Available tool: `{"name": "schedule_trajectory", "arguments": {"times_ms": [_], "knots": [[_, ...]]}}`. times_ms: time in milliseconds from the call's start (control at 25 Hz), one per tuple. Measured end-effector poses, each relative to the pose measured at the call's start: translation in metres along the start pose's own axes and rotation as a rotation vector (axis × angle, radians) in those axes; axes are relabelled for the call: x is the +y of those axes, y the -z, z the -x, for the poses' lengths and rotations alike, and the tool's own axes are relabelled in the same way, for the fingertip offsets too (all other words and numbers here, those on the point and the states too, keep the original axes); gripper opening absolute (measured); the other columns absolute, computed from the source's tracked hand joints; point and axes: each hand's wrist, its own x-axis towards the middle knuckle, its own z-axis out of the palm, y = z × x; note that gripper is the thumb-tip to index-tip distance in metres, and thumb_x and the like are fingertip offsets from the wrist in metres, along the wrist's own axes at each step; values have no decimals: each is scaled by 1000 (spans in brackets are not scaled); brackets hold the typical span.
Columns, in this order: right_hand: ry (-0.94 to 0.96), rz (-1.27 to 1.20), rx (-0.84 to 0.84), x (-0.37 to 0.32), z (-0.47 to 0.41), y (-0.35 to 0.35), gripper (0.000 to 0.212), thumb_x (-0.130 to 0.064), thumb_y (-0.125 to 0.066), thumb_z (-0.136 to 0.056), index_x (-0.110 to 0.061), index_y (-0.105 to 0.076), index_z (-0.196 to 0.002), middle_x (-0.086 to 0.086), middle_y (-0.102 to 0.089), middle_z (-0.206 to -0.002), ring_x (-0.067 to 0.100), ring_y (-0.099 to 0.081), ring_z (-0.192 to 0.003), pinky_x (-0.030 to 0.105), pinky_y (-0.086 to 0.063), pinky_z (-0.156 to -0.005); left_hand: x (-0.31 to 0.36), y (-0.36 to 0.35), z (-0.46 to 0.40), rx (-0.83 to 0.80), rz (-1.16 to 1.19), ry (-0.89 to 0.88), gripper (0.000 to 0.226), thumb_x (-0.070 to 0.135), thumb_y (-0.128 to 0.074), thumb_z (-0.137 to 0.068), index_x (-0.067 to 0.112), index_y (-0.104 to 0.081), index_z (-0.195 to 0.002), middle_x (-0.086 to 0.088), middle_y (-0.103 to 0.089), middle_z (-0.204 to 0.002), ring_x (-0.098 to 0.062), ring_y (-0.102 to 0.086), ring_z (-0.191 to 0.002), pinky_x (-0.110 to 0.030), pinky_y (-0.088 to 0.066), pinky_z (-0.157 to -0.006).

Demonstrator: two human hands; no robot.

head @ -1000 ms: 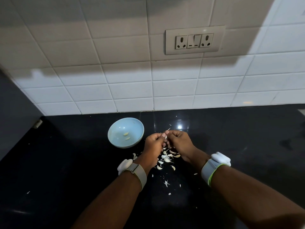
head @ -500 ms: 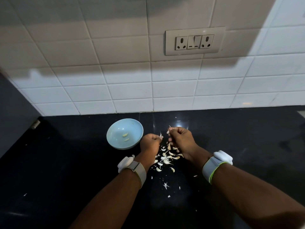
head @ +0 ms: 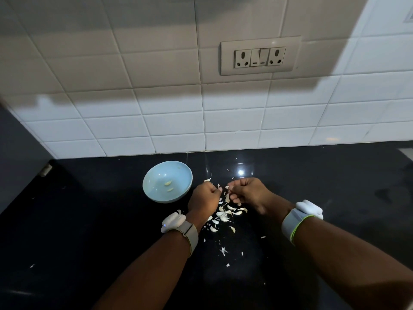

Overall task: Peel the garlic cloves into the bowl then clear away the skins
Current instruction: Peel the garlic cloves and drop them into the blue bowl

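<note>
Since half a second ago both hands have drawn closer again above the scatter of skins, after the right had pulled a strip away. Now my left hand (head: 204,198) is curled tight around what I take to be a garlic clove, though the clove itself is hidden inside the fist. My right hand (head: 248,192) pinches a pale shred of skin (head: 227,197) at its fingertips, just beside the left thumb. Both hover low over the black counter (head: 89,231), near the blue bowl (head: 156,195), which sits just left of the left hand and holds two peeled cloves (head: 168,185). Loose skins (head: 223,217) lie in a heap between my wrists, with smaller flecks trailing toward me.

I judge I am mid-peel on a third clove, early in the job. Next I need to let the shred fall, strip whatever skin remains, then swing the left hand over the bowl and drop the clove in. Clearing the skins comes later; they are light and will scatter if I sweep carelessly.
</note>
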Motion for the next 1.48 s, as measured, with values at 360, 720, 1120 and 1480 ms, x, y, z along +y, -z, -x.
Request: {"name": "schedule_trajectory", "arguments": {"times_ms": [360, 720, 1120, 1480], "knots": [[122, 1007, 28, -7, -4, 24, 26, -12, -63, -90, -22, -66, -66, 6, -74, -69, 8, -66, -58, 24, -55, -68, -5, -11, 4, -86, -130, -217, 13, 35, -65, -92, 25, -74, -94, 2, -63, -107, -22, -65, -98, -37, -54, -86], [133, 1130, 18, -11, -10, 22, 14, -13, -64, -88, -16, -76, -83, 9, -77, -89, 27, -72, -91, 30, -55, -80, -4, -16, -7, -63, -92, -200, 14, 33, -63, -92, 24, -73, -91, 2, -69, -98, -20, -66, -92, -36, -55, -81], [78, 618, 107, 5, -11, 11, 17, -12, -58, -100, -10, -70, -88, 6, -68, -78, 19, -64, -62, 32, -55, -63, -1, -30, -15, -98, 170, -33, 18, 28, -62, -95, 17, -73, -86, 0, -75, -82, -18, -68, -75, -34, -57, -75], [7, -184, -59, 5, 4, -6, 24, -3, -44, -108, 2, -66, -115, 4, -67, -79, 10, -62, -60, 21, -54, -55, 8, -13, -13, -242, 754, 247, 16, 27, -66, -98, 14, -68, -89, 1, -66, -75, -7, -53, -51, -19, -31, -41]]}}
